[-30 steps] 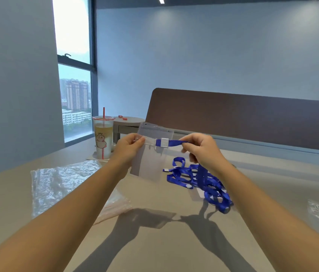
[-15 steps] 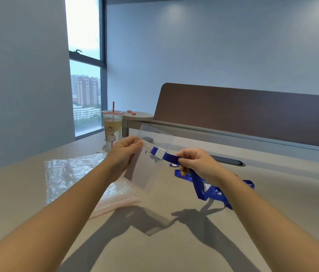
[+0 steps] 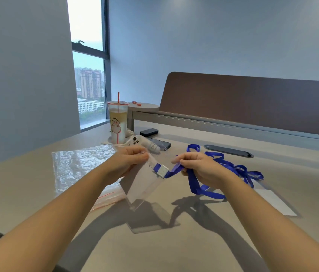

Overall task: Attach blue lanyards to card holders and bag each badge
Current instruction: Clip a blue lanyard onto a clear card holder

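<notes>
Pinching card holder [image 3: 145,185] above tabletop [image 3: 203,242].
Left hand [image 3: 129,161] fingers pinch holder corner; right hand [image 3: 197,167] fingers curl round blue lanyard [image 3: 193,183].

Clear glossy plastic card holder [image 3: 145,185], woven blue cloth lanyard [image 3: 223,169], crinkled shiny plastic bags [image 3: 76,163], smooth matt table [image 3: 174,248].

Beige counter [image 3: 174,252] runs below a brown divider panel [image 3: 252,103]. A plastic cup [image 3: 117,122] with a red straw stands on a coaster near the window [image 3: 90,75]. Just right of the cup lie a white controller-like device [image 3: 145,144], a black box [image 3: 148,132] and a dark phone [image 3: 161,143]. An oval cable port [image 3: 228,150] is set in the counter.
</notes>
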Available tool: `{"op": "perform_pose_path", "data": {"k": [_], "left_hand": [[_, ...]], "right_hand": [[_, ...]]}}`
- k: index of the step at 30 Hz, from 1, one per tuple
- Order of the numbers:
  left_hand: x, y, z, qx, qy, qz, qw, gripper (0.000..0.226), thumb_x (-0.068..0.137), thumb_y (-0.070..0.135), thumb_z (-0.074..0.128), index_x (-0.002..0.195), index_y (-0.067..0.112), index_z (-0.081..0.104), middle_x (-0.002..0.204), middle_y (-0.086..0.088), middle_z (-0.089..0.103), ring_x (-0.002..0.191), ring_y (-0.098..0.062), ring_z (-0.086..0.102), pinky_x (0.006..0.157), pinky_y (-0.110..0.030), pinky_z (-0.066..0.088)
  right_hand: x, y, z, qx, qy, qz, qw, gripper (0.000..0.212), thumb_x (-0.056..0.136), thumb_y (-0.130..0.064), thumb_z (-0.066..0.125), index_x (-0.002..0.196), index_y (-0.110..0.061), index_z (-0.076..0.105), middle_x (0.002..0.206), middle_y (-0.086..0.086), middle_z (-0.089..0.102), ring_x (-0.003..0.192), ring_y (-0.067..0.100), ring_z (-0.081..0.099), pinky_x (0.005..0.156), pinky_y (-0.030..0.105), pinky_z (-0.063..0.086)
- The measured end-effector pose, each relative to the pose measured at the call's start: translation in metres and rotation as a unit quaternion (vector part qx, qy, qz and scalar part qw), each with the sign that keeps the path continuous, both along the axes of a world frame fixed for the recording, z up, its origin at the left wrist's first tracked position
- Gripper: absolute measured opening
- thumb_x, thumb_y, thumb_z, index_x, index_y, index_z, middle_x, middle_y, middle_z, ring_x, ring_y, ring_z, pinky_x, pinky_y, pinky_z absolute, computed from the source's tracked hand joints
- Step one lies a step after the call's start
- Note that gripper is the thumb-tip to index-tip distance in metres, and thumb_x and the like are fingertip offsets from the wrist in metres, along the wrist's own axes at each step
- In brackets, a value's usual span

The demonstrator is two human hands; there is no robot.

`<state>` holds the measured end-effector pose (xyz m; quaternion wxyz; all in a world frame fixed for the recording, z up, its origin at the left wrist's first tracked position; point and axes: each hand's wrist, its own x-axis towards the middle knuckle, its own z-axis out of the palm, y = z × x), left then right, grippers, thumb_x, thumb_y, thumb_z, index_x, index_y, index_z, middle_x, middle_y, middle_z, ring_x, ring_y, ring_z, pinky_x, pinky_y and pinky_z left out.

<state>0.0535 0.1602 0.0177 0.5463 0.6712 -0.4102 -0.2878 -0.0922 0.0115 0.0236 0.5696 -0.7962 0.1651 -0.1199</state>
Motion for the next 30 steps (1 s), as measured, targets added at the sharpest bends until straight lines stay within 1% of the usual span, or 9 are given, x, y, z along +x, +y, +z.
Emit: {"op": "perform_pose_path", "data": {"k": [2,5,9,14,17,20,25,28,30], "left_hand": [[-0.003,-0.003,0.000,0.014,-0.021,-0.021,0.999,0.023,0.091,0.016,0.047,0.070,0.020,0.056,0.071,0.000,0.058,0.067,-0.013,0.058,0.061,-0.020,0.043],[-0.011,-0.008,0.002,0.030,-0.065,-0.038,0.997,0.020,0.091,0.018,0.048,0.074,0.022,0.058,0.077,0.002,0.059,0.072,-0.010,0.057,0.063,-0.018,0.042],[-0.014,-0.013,0.003,0.023,-0.103,-0.060,0.993,0.017,0.091,0.017,0.048,0.087,0.030,0.058,0.089,0.011,0.056,0.082,-0.006,0.055,0.068,-0.019,0.044],[-0.016,-0.013,0.004,0.042,-0.158,-0.074,0.984,0.021,0.091,0.016,0.048,0.076,0.027,0.055,0.073,0.006,0.056,0.064,-0.004,0.051,0.051,-0.007,0.040],[-0.017,-0.016,0.003,0.070,-0.174,-0.108,0.976,0.024,0.091,0.012,0.048,0.071,0.023,0.053,0.071,0.004,0.054,0.068,-0.009,0.050,0.062,-0.017,0.041],[-0.018,-0.020,0.003,0.096,-0.167,-0.125,0.973,0.027,0.091,0.010,0.047,0.067,0.021,0.051,0.071,0.001,0.053,0.072,-0.013,0.049,0.066,-0.022,0.041],[-0.022,-0.026,0.003,0.113,-0.194,-0.150,0.963,0.024,0.089,0.011,0.051,0.070,0.025,0.056,0.076,0.004,0.057,0.084,-0.017,0.052,0.083,-0.032,0.042],[-0.023,-0.028,0.001,0.120,-0.176,-0.161,0.964,0.018,0.088,0.010,0.053,0.075,0.021,0.060,0.082,0.002,0.060,0.092,-0.018,0.054,0.088,-0.033,0.042],[-0.024,-0.031,-0.001,0.136,-0.177,-0.161,0.961,0.012,0.088,0.010,0.054,0.085,0.016,0.064,0.086,0.000,0.061,0.088,-0.014,0.055,0.085,-0.027,0.044]], "right_hand": [[0.000,0.000,0.002,-0.015,0.000,-0.004,1.000,0.022,0.092,-0.006,0.044,0.081,-0.016,0.060,0.075,0.001,0.057,0.063,0.009,0.049,0.060,0.014,0.044],[0.001,0.000,0.002,-0.028,-0.014,-0.016,0.999,0.015,0.088,-0.010,0.052,0.076,-0.015,0.060,0.070,0.000,0.057,0.061,0.009,0.050,0.054,0.009,0.045],[0.002,-0.003,0.001,-0.029,-0.025,-0.046,0.998,0.013,0.087,-0.012,0.055,0.075,-0.015,0.060,0.068,-0.001,0.058,0.061,0.009,0.051,0.059,0.014,0.045],[0.003,-0.006,-0.001,0.017,-0.011,-0.039,0.999,0.013,0.089,-0.011,0.051,0.080,-0.013,0.061,0.069,0.001,0.058,0.062,0.009,0.052,0.065,0.019,0.046],[0.001,-0.007,0.000,0.035,0.029,-0.016,0.999,0.015,0.090,-0.010,0.048,0.082,-0.012,0.061,0.067,0.002,0.057,0.060,0.009,0.052,0.062,0.018,0.045],[0.000,-0.007,0.000,0.048,0.044,-0.008,0.998,0.017,0.091,-0.007,0.045,0.084,-0.012,0.060,0.069,0.003,0.057,0.064,0.011,0.053,0.063,0.020,0.045],[-0.001,-0.007,0.006,0.029,0.061,0.002,0.998,0.022,0.092,-0.001,0.042,0.087,-0.013,0.059,0.079,0.003,0.059,0.069,0.012,0.056,0.061,0.017,0.049],[-0.001,-0.003,0.007,0.004,0.066,0.004,0.998,0.020,0.091,-0.001,0.044,0.084,-0.014,0.058,0.074,0.002,0.057,0.058,0.010,0.051,0.055,0.014,0.047],[-0.001,0.000,0.007,-0.030,0.059,0.004,0.998,0.018,0.089,-0.002,0.047,0.082,-0.015,0.058,0.071,0.001,0.056,0.055,0.009,0.047,0.053,0.014,0.044]]}}
